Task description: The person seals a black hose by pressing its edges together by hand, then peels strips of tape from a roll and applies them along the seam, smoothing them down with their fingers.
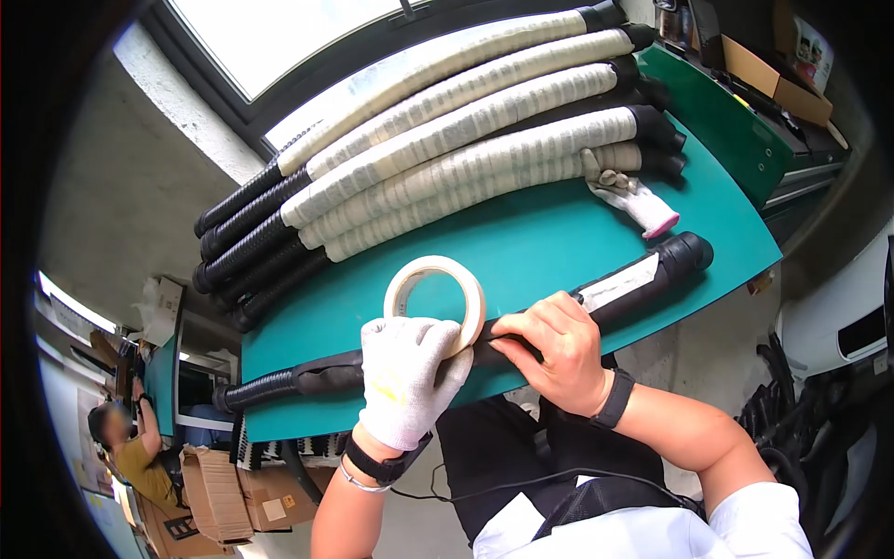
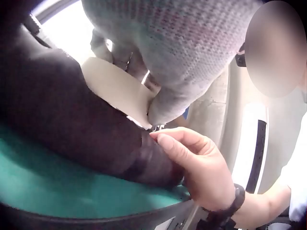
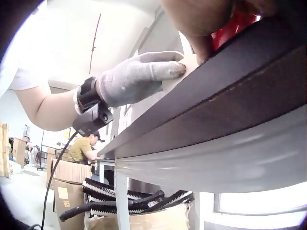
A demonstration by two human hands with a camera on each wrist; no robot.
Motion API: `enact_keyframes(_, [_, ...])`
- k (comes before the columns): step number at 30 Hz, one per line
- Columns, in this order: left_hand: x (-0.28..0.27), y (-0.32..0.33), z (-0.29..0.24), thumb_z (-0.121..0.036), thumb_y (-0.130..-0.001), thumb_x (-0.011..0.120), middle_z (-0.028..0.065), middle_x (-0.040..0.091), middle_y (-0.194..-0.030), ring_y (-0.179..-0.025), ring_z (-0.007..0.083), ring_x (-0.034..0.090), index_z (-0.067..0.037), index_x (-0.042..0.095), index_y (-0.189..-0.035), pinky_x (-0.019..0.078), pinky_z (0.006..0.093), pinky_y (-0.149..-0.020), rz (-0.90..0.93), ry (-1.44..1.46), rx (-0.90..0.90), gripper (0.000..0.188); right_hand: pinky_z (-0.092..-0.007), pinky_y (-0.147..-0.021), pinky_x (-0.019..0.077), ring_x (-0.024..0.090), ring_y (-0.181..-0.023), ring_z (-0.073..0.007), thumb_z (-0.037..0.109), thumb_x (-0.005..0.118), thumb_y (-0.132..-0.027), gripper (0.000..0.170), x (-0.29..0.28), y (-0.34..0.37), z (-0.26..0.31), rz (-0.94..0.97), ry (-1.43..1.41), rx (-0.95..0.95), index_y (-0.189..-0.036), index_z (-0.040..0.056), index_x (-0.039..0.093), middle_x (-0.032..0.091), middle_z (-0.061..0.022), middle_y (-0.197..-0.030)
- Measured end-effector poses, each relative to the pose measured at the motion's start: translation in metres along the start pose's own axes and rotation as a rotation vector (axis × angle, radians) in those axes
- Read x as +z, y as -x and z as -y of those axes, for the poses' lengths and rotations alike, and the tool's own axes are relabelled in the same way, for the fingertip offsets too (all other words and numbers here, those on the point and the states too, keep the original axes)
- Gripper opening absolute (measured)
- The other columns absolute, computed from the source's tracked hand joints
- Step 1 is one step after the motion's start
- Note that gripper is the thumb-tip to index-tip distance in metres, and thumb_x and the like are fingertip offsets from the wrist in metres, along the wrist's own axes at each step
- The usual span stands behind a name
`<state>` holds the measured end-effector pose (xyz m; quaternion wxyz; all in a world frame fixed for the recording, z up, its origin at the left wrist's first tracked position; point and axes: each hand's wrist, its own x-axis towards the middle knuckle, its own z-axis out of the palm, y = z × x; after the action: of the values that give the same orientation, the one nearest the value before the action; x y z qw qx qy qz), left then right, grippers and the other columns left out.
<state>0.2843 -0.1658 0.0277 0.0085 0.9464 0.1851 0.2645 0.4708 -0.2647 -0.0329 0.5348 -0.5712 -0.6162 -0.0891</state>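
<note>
A long black wrapped tube [image 1: 326,374] lies along the near side of the green table, a white strip [image 1: 622,285] on its right part. My left hand [image 1: 405,384], in a pale glove, grips a roll of cream tape [image 1: 474,303] standing on edge at the tube. Bare, my right hand [image 1: 563,356] pinches at the tube just right of the roll, thumb and fingertips together. In the left wrist view the tape [image 2: 115,86] is between the gloved fingers, beside the dark wrap [image 2: 72,120]. The right wrist view shows the gloved hand [image 3: 136,79] along the dark wrap [image 3: 216,91].
Several tubes wrapped in whitish material [image 1: 466,177] lie across the back of the green table [image 1: 372,303]. A loose glove [image 1: 638,200] rests near their right ends. Cardboard boxes [image 1: 216,489] stand at lower left, near another person [image 1: 144,466]. A green cabinet [image 1: 736,130] stands at right.
</note>
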Motion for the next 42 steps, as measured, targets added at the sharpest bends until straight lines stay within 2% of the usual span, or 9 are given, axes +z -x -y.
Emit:
enact_keyframes(2, [0.001,0.001,0.000,-0.011,-0.076,0.084,0.0044,0.069,-0.095,-0.090,0.0272,0.065,-0.011,0.069,-0.104,0.0422,0.0424,-0.089,-0.009,-0.006,-0.007,0.031,-0.0372,-0.071,0.0499,0.061,-0.077,-0.0240,0.008,0.085,-0.079,0.034,0.000,-0.002,0.003,-0.010,-0.017,0.042,-0.111,0.0122,0.074,0.069,-0.0012,-0.079])
enact_keyframes(14, [0.002,-0.003,-0.004,-0.013,-0.079,0.083,0.0040,0.068,-0.090,-0.087,0.0270,0.064,-0.011,0.069,-0.100,0.0420,0.0419,-0.085,-0.014,-0.029,-0.022,0.025,-0.0361,-0.065,0.0466,0.056,-0.071,-0.0209,0.010,0.086,-0.079,0.026,0.013,-0.008,0.006,-0.127,0.034,0.089,-0.103,0.0147,0.077,0.062,0.0010,-0.071])
enact_keyframes(17, [0.005,-0.003,-0.006,-0.016,-0.081,0.082,0.0024,0.066,-0.085,-0.085,0.0266,0.064,-0.012,0.069,-0.098,0.0418,0.0425,-0.082,-0.041,-0.024,-0.044,0.022,-0.0369,-0.065,0.0470,0.058,-0.072,-0.0215,0.015,0.083,-0.083,0.020,0.016,-0.007,0.005,-0.148,0.057,0.065,-0.100,0.0162,0.074,0.060,0.0006,-0.074])
enact_keyframes(23, [0.011,-0.003,-0.005,-0.016,-0.081,0.082,0.0034,0.067,-0.086,-0.085,0.0278,0.064,-0.012,0.069,-0.098,0.0420,0.0428,-0.082,-0.070,-0.017,-0.060,0.021,-0.0365,-0.065,0.0464,0.057,-0.071,-0.0213,0.010,0.085,-0.079,0.018,0.017,-0.009,0.005,-0.155,0.059,0.062,-0.094,0.0147,0.076,0.062,0.0011,-0.071])
enact_keyframes(26, [0.009,-0.002,-0.006,-0.014,-0.081,0.082,0.0038,0.067,-0.087,-0.086,0.0276,0.064,-0.011,0.069,-0.098,0.0422,0.0425,-0.084,-0.055,-0.022,-0.069,0.022,-0.0369,-0.065,0.0463,0.057,-0.071,-0.0221,0.010,0.085,-0.079,0.016,0.017,-0.009,0.006,-0.153,0.009,0.130,-0.091,0.0146,0.076,0.061,0.0006,-0.071])
enact_keyframes(35, [0.009,-0.003,-0.008,-0.010,-0.080,0.083,0.0039,0.066,-0.089,-0.089,0.0271,0.065,-0.010,0.068,-0.099,0.0426,0.0414,-0.086,-0.038,-0.034,-0.071,0.024,-0.0368,-0.066,0.0462,0.058,-0.072,-0.0224,0.012,0.085,-0.080,0.023,0.018,-0.008,0.002,-0.146,0.079,0.044,-0.101,0.0151,0.074,0.062,0.0007,-0.072])
enact_keyframes(38, [0.008,-0.003,-0.008,-0.009,-0.080,0.082,0.0042,0.066,-0.089,-0.089,0.0270,0.065,-0.010,0.068,-0.099,0.0426,0.0415,-0.086,-0.036,-0.031,-0.072,0.024,-0.0372,-0.066,0.0457,0.057,-0.071,-0.0232,0.012,0.084,-0.081,0.021,0.017,-0.011,0.009,-0.159,0.034,0.130,-0.099,0.0151,0.074,0.060,-0.0001,-0.072])
enact_keyframes(42, [0.009,-0.002,-0.009,-0.009,-0.080,0.082,0.0046,0.066,-0.089,-0.089,0.0272,0.065,-0.010,0.068,-0.099,0.0426,0.0418,-0.086,-0.041,-0.048,-0.070,0.024,-0.0369,-0.066,0.0454,0.058,-0.072,-0.0222,0.013,0.083,-0.081,0.019,0.018,-0.010,0.006,-0.145,0.089,0.086,-0.097,0.0150,0.073,0.060,0.0003,-0.074])
